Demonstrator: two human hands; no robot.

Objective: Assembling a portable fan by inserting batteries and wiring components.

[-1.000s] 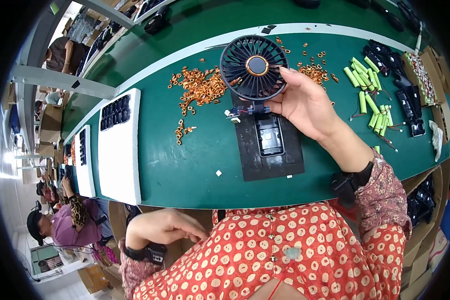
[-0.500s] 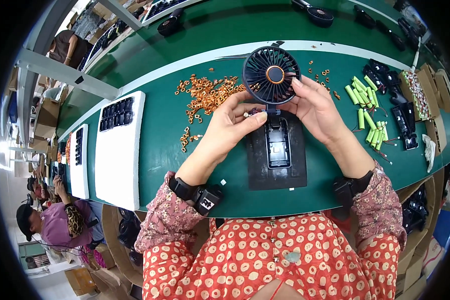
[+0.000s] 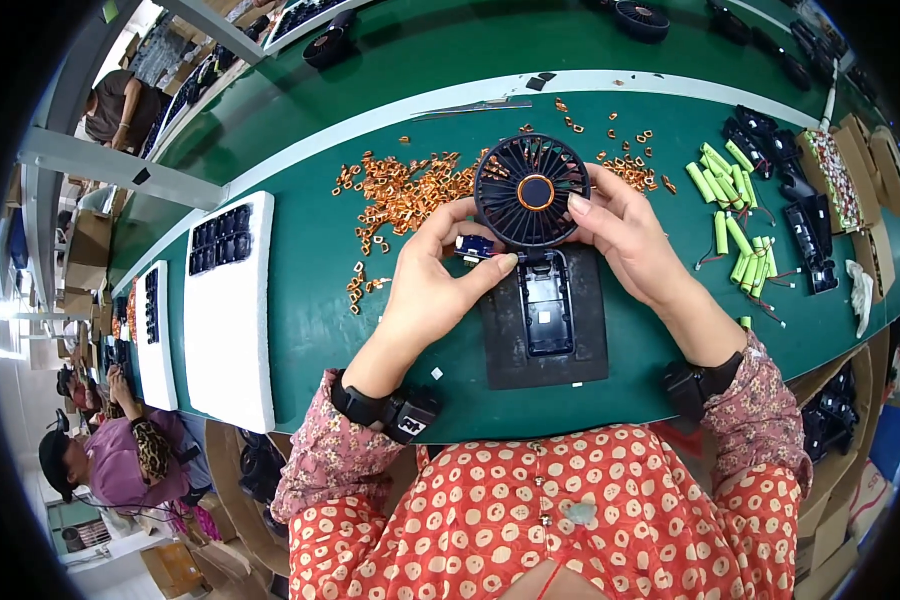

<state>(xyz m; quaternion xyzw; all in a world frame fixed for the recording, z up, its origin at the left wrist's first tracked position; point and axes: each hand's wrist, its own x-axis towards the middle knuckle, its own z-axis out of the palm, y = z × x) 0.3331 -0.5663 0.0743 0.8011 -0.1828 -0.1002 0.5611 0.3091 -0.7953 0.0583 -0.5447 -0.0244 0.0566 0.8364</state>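
A black handheld fan with a round slatted head [image 3: 510,215] and an orange centre ring is held between my two hands. My left hand [image 3: 425,285] is closed at the lower left of the head, its thumb near the neck. A small dark blue part [image 3: 473,246], apparently a circuit board, sticks out by its fingers. My right hand [image 3: 635,245] pinches the right rim, thumb in front and fingers behind. Below the head lies the fan's hollow black handle shell [image 3: 547,325], over a black mat [image 3: 500,355]; a small white square is inside it.
Many small orange metallic pieces [image 3: 400,190] are scattered beyond my left hand. Green battery cells [image 3: 735,235] with wires and black shells [image 3: 812,245] lie at the right. White foam trays [image 3: 225,340] stand left. More fans [image 3: 640,20] rest at the back. Other people sit at far left.
The fan head has come down toward me over the mat. The dark blue part by my left fingers shows more plainly. Both hands keep their hold.
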